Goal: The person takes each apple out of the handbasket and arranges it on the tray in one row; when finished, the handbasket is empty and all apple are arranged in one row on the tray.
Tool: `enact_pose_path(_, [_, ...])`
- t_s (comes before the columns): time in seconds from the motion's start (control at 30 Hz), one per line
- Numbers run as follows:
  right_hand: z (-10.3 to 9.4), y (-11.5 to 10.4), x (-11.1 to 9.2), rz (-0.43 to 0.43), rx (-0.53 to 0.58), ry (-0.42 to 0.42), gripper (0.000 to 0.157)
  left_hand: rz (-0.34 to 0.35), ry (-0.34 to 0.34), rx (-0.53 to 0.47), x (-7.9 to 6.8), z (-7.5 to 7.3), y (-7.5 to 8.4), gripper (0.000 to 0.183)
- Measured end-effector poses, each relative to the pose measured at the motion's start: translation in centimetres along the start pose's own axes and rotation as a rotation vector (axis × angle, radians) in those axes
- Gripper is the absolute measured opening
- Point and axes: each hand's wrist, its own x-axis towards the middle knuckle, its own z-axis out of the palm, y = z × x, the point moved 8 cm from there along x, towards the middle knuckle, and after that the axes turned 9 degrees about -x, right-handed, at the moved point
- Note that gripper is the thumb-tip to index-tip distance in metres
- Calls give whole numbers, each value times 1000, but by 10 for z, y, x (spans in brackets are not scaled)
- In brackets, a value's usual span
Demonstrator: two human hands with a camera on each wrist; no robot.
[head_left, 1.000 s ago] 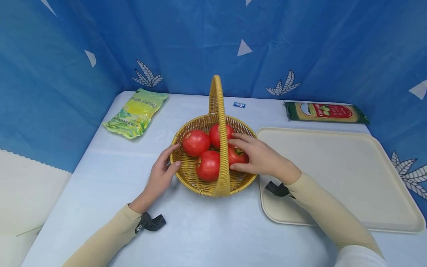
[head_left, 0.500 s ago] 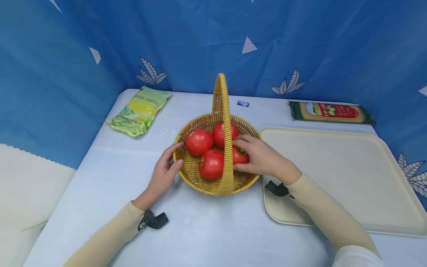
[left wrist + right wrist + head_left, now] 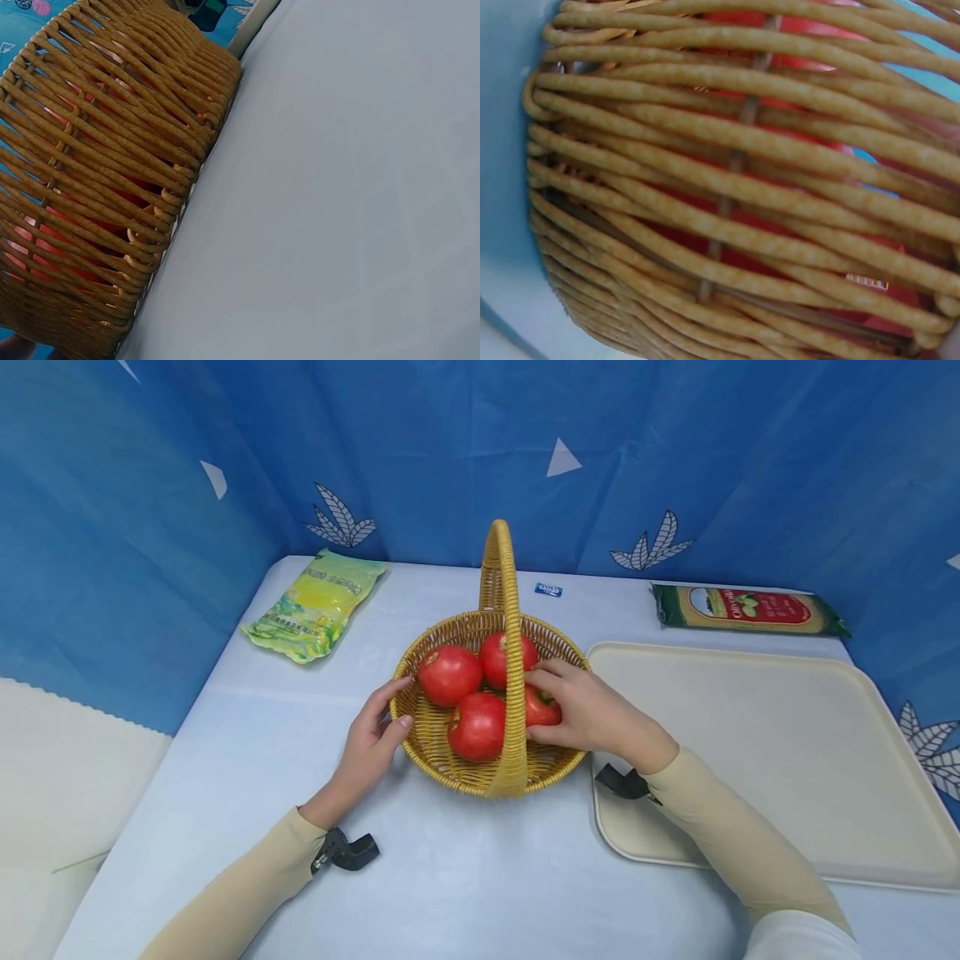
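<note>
A yellow wicker basket [image 3: 431, 768] with a tall arched handle [image 3: 514, 710] stands mid-table in the head view, with several red tomatoes inside. At its left side my left hand [image 3: 369, 747] grips the rim, thumb and forefinger tips over the edge. My right hand [image 3: 588, 706] reaches in from the right, fingers and thumb around a tomato [image 3: 542, 708] with a green stem end. That tomato is partly covered by the hand and the handle. Beside it lie a front tomato [image 3: 476, 728], a left tomato [image 3: 448, 677] and a back tomato [image 3: 495, 656]. Both wrist views show mostly basket weave [image 3: 97, 172].
A beige tray [image 3: 750, 760] lies to the right of the basket. Behind it is a green and red food packet [image 3: 750, 608]. A green-yellow bag [image 3: 315, 606] lies back left, and a small blue packet [image 3: 548, 589] sits behind the basket. Blue curtain [image 3: 450, 460] borders the table.
My right-hand fingers have settled lower and closer round the right-hand tomato. The left hand stays at the basket's rim. The head view has shifted slightly.
</note>
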Motion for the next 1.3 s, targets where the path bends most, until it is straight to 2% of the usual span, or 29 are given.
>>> enact_pose_path(0.57, [1, 0, 2, -3, -1, 5, 62, -11, 1, -6, 0, -1, -1, 52])
enact_pose_path(0.67, [2, 1, 2, 7, 8, -26, 66, -9, 1, -3, 0, -1, -1, 52])
enact_pose_path(0.8, [4, 3, 1, 34, 38, -118, 69, -6, -4, -5, 0, 0, 0, 52])
enact_pose_path(0.97, [3, 4, 0, 8, 59, -174, 68, 3, -6, -12, 0, 1, 0, 52])
enact_pose_path(1.13, [3, 3, 0, -11, 80, -176, 72, 22, -10, -18, 0, 1, 1, 52])
enact_pose_path(1.3, [3, 2, 0, -14, 81, -143, 70, 29, -14, -19, 0, 1, 1, 52])
